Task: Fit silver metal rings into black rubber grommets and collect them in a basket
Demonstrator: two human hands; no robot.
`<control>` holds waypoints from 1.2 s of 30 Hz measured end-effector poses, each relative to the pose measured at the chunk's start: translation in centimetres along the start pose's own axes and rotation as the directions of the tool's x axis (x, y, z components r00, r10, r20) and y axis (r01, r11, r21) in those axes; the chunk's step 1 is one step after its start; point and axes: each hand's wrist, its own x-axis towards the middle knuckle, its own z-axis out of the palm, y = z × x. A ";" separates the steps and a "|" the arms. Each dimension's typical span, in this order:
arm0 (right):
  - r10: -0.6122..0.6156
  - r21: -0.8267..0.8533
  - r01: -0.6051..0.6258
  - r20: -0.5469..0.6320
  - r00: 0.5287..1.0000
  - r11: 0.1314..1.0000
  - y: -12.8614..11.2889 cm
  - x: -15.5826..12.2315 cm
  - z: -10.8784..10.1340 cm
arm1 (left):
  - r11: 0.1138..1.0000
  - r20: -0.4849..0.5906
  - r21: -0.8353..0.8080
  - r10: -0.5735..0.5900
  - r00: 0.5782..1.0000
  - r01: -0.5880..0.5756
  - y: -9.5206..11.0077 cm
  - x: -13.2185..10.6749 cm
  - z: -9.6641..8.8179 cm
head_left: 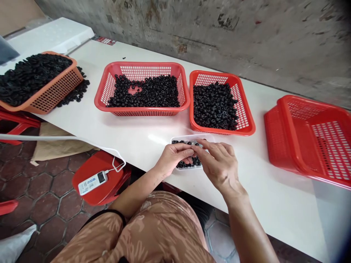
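My left hand (174,157) and my right hand (219,162) meet above a small white tray (188,168) at the table's near edge. Both hands curl over black rubber rings (186,164) in the tray, with a silvery patch (196,145) beside them. The fingertips of my two hands nearly touch, and they hide whatever lies between them. Beyond the tray stand two red mesh baskets, one (142,66) and another (211,75), both filled with similar black rings.
An orange mesh basket (57,91) of black rings sits at the far left, with loose rings (76,91) spilled beside it on the white table (263,182). Stacked red baskets (309,104) stand at the right. A concrete wall (192,25) runs behind, and a red stool (101,179) stands on the tiled floor (52,197).
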 end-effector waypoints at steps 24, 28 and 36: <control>0.150 0.230 -0.142 -0.015 0.989 0.963 0.2 -0.7 0.1 | 1.000 -0.005 0.023 0.014 1.000 -0.014 0.0 0.0 0.6; 0.148 0.229 -0.150 0.026 0.989 0.962 0.1 -0.5 -0.3 | 0.998 0.009 0.054 0.039 0.999 -0.039 -0.1 0.0 0.6; 0.059 0.156 -0.074 0.100 0.993 0.985 0.5 0.2 -1.2 | 0.990 0.045 0.131 0.050 0.998 -0.055 -0.1 0.1 0.4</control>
